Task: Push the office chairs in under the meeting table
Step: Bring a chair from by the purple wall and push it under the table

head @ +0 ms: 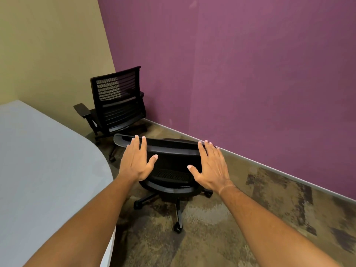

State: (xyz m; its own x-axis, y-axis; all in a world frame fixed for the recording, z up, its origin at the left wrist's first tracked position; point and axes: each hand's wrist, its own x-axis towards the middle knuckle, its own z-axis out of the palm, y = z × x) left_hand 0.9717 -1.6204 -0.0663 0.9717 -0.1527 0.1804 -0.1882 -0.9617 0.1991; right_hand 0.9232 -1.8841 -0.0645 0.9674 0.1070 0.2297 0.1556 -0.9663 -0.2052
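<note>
- Presently catalogued: left hand (135, 160), fingers straight and spread, laid flat over the top edge of the near chair's backrest; nothing was clasped.
- Right hand (210, 166), likewise flat and spread, sat at the opposite end of the same backrest; whether the palm fully touched could not be told.
- Near chair (169, 170), black, mesh-backed, on a five-star castor base, stood directly beneath and between both hands, on the carpet and wholly clear of the table.
- Meeting table (48, 160), pale grey top with a rounded end, lay to the left of the left hand, just beside the near chair.
- Far chair (117, 101), black with slatted mesh back and armrests, stood beyond the hands in the corner, apart from the table edge and turned partly away.
- Purple wall (240, 74) ran beyond and to the right of the hands; beige wall (48, 45) stood behind the table.
- Patterned carpet (250, 228) spread below the right forearm.
- Progress, as judged: neither visible chair was tucked under; the near one appeared about to be pushed, the far one untouched. Both remained to do.
</note>
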